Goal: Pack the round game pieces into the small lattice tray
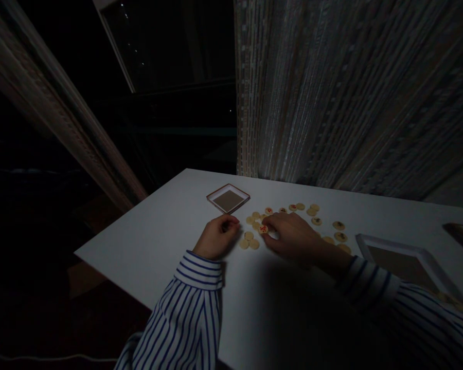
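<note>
The right hand [291,234] is over the white table [139,252], its thumb and index finger pinching 1 pale round piece [263,229] by the edge; a red character shows on the face of this piece, which is between the 2 hands, nearer the right. The left hand [216,237] is beside it, fingers curled and thumb drawn toward the index finger; whether those tips touch or grip anything, I cannot tell. Just right of the left hand, 3 pieces [254,244] form a tight group on the tabletop, plain faces up apart from a small mark at 1 edge. Beyond the held piece, further loose pieces [300,206] extend in a rough arc to the right, some with red or dark characters showing, others plain; the right hand hides part of this spread. A shallow open box [228,200] with a brown bottom is placed beyond the left hand, apart from it. A larger open tray [403,264] is at the right, beyond the right forearm, with its near corner partly covered by the striped sleeve [432,308]. A string curtain [312,92] hangs behind the far table edge. Lighting is dim.
</note>
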Motion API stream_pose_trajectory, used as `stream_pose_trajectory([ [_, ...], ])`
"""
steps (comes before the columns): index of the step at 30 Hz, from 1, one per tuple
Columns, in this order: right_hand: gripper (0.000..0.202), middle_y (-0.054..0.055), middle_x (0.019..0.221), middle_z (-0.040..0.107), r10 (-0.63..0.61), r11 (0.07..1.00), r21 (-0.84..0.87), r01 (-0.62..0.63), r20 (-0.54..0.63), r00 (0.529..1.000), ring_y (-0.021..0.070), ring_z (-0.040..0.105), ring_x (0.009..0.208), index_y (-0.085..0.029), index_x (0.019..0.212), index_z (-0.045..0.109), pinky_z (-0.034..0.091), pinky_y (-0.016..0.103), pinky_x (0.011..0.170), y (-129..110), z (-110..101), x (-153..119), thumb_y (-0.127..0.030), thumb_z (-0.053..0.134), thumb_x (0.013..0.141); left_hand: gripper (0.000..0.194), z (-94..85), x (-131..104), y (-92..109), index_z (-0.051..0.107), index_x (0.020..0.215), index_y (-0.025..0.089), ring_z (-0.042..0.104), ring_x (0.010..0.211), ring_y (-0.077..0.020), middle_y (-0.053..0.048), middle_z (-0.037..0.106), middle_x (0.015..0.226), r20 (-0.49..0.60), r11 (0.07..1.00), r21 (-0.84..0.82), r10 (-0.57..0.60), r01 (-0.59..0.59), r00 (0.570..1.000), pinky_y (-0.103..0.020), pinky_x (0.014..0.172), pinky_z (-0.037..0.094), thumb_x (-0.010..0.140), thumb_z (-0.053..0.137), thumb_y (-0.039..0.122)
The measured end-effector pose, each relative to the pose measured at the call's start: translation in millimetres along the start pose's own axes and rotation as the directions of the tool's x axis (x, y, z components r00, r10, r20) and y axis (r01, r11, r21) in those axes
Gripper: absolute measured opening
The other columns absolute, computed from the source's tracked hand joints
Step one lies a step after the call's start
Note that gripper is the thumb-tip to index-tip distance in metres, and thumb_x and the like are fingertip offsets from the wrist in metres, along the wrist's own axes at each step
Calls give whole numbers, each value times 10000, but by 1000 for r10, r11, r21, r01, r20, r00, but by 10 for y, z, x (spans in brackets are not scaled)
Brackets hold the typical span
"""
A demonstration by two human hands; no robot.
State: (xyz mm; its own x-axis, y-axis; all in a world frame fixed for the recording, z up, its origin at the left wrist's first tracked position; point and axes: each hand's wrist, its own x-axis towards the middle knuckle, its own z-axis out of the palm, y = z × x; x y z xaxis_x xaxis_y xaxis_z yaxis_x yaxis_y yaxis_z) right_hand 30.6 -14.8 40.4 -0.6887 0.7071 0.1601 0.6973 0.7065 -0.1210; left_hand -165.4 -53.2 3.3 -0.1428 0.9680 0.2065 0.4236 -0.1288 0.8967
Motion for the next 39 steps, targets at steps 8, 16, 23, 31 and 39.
stream_pose_trajectory([
  [8, 230, 90, 905, 657, 51, 999, -4, -51, 88, 995, 229, 587, 817, -162, 895, 608, 347, 315, 666, -8, 61, -29, -285, 457, 774, 168, 32, -126, -56, 614, 790, 154, 519, 603, -116, -4, 587, 678, 87, 974, 211, 68, -85, 994, -231, 558, 419, 665, 623, 265],
  [16, 203, 87, 900, 665, 58, 998, -29, -56, 80, 995, 229, 598, 803, -167, 855, 604, 324, 311, 624, -57, 93, -15, -266, 459, 752, 206, 70, -209, -12, 579, 828, 167, 511, 614, -138, -1, 563, 688, 151, 915, 382, 79, -132, 985, -264, 592, 425, 651, 639, 251],
  [23, 211, 99, 886, 658, 40, 996, -86, -32, 101, 994, 227, 595, 794, -158, 839, 603, 322, 315, 629, -71, 131, -6, -262, 437, 759, 221, 105, -191, -35, 573, 844, 176, 557, 762, -193, -50, 619, 838, 172, 879, 454, 70, -142, 983, -315, 710, 442, 656, 657, 257],
  [31, 264, 98, 944, 654, 85, 996, -52, -79, 130, 988, 229, 585, 839, -161, 920, 608, 324, 311, 662, -59, 109, -8, -301, 440, 773, 135, 98, -199, -38, 575, 801, 171, 527, 658, -150, -12, 592, 722, 168, 914, 388, 55, -117, 984, -279, 642, 424, 685, 605, 233],
  [39, 271, 82, 932, 655, 104, 995, 2, -105, 49, 993, 227, 578, 835, -169, 932, 600, 329, 309, 676, -13, 40, -25, -348, 453, 792, 215, 111, -172, -45, 569, 832, 148, 498, 582, -99, 4, 576, 704, 72, 1000, 17, -1, -1, 997, -229, 552, 392, 704, 614, 316],
])
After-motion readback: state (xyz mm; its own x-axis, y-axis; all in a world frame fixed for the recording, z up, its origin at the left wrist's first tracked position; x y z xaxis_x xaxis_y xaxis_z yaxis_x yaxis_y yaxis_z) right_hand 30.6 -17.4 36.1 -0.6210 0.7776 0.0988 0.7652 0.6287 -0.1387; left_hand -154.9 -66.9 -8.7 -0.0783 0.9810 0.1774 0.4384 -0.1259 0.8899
